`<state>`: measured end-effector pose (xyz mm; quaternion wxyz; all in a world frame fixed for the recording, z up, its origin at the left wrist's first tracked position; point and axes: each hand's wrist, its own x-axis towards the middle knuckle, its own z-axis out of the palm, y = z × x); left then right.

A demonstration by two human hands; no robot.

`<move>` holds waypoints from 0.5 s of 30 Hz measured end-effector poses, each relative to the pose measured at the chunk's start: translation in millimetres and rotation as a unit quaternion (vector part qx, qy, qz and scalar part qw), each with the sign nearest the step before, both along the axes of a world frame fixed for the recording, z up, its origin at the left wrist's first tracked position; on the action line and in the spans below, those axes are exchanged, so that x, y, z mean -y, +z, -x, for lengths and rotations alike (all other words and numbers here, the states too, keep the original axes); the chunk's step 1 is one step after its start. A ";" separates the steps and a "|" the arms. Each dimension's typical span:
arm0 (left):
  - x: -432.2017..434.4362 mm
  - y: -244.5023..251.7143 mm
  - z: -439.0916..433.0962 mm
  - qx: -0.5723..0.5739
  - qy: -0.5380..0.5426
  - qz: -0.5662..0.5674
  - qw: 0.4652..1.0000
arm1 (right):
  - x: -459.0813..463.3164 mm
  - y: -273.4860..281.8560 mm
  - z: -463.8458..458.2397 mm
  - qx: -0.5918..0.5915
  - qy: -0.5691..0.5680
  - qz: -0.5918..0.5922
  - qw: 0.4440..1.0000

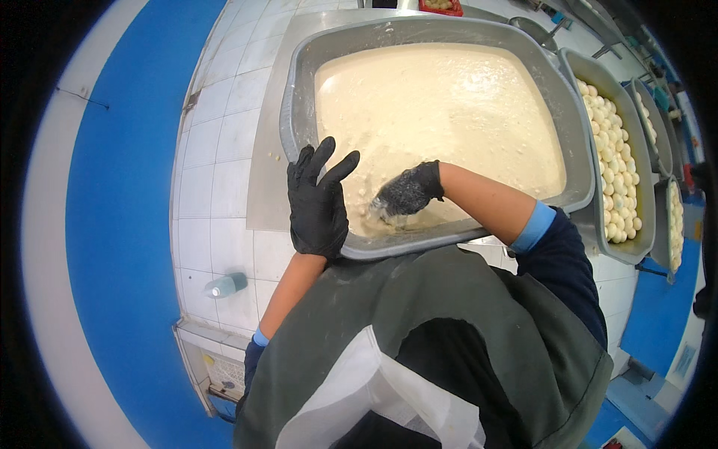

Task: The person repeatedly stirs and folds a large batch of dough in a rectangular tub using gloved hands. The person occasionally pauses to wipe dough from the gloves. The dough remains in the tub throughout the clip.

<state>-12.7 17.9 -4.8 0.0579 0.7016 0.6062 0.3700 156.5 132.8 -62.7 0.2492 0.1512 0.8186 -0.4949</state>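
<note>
A large grey plastic tub (pixel 578 151) stands before me, holding a pale cream, slightly lumpy batter (pixel 426 106). My right hand (pixel 408 189), in a black glove smeared with the mixture, dips into the batter near the tub's close side. Its fingers are sunk or hidden, so their grip does not show. At the tub's near left corner is my left hand (pixel 318 205), also black-gloved, fingers spread and nothing in them. It lies against or just over the rim; whether it presses there is unclear.
The tub rests on a metal table (pixel 272 185). To the right, another grey tub (pixel 645 224) holds many pale egg-shaped pieces (pixel 614 163), with similar tubs beyond. A red crate (pixel 457 10) is at the far side. A plastic bottle (pixel 227 285) is on the tiled floor (pixel 196 236).
</note>
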 end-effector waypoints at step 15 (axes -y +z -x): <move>0.7 5.7 -2.7 0.007 0.009 0.031 0.999 | 11.6 -1.3 8.3 -0.091 0.058 -0.011 0.994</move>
